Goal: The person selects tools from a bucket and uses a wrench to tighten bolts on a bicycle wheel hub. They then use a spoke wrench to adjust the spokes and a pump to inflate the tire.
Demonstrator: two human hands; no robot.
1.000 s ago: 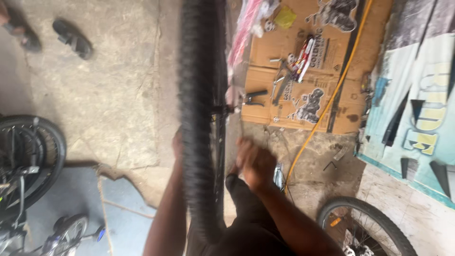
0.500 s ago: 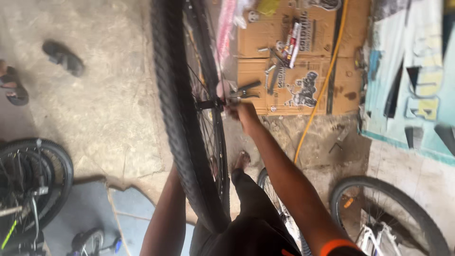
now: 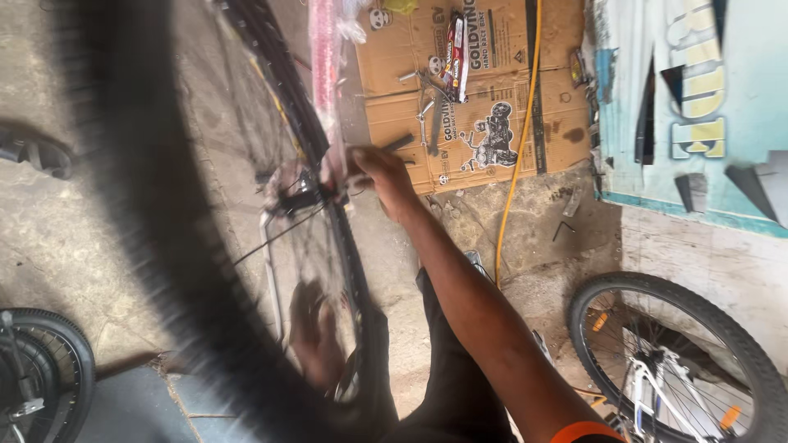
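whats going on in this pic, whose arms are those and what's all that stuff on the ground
The picture comes from a camera worn on a person's head, looking down, so the arms are the wearer's own. The right hand reaches to the hub of a bicycle wheel and seems to grip a small tool there; blur hides what kind. The left hand is seen through the spokes, lower on the wheel. The wide dark band is the tyre, close to the camera. On the floor lies flattened cardboard with small metal tools, crossed by a yellow hose. Another bicycle wheel stands at lower right.
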